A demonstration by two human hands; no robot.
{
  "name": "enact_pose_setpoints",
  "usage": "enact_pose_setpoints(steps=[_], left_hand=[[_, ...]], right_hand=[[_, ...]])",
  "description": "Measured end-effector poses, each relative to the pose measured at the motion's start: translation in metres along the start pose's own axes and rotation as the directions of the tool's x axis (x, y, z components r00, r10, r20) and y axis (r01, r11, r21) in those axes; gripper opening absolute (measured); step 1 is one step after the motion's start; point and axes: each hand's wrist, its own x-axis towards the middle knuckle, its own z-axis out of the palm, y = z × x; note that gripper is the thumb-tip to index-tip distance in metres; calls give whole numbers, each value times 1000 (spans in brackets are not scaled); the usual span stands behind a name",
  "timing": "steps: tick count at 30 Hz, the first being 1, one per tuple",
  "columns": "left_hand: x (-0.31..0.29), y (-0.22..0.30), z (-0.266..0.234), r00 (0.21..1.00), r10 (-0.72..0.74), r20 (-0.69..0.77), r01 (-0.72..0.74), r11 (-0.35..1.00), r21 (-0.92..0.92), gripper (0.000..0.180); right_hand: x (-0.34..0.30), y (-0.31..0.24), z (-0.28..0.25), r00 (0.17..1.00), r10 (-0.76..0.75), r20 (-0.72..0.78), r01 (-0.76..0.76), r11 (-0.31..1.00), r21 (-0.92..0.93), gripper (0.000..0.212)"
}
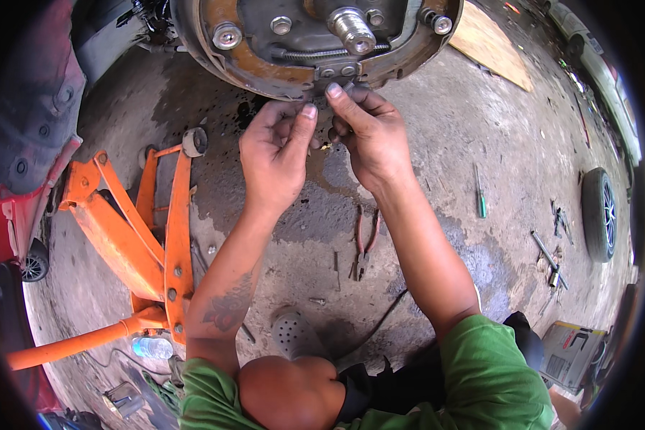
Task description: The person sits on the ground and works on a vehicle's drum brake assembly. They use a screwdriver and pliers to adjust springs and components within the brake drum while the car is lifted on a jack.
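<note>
A drum brake assembly (330, 43) fills the top of the view, with a threaded spindle (352, 32) at its middle. Below the spindle, a coil spring (301, 54) runs across between the curved brake shoes (231, 51). At the bottom rim of the backing plate, my left hand (274, 154) is closed, its thumb against its curled fingers. My right hand (377, 140) pinches with thumb and forefinger beside a small dark metal piece at that same rim. My fingers hide what either hand grips.
An orange floor jack (122, 236) stands at the left, near a water bottle (153, 348). Pliers (364, 251) lie between my forearms. Rightward are a screwdriver (481, 193), a wrench (550, 259), a wheel (599, 215) and a tool case (572, 355). A wooden board (491, 46) lies farther off.
</note>
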Motion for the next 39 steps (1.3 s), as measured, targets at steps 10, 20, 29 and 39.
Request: enact_pose_setpoints(steps=[10,20,29,39], left_hand=[[9,6,-7,993,37,-114,-23,993,119,27],[5,2,-2,999,-34,17,34,999,30,26],[7,1,7,978,-198,-66,167,932,-322,23],[16,29,-11,993,-109,-40,115,956,270,37]], right_hand=[[2,-11,3,994,65,93,-67,998,19,18],[4,-8,0,997,9,78,-2,995,-96,17],[7,-14,-3,992,34,120,-13,986,-169,20],[8,-19,1,993,45,108,-13,960,-280,22]])
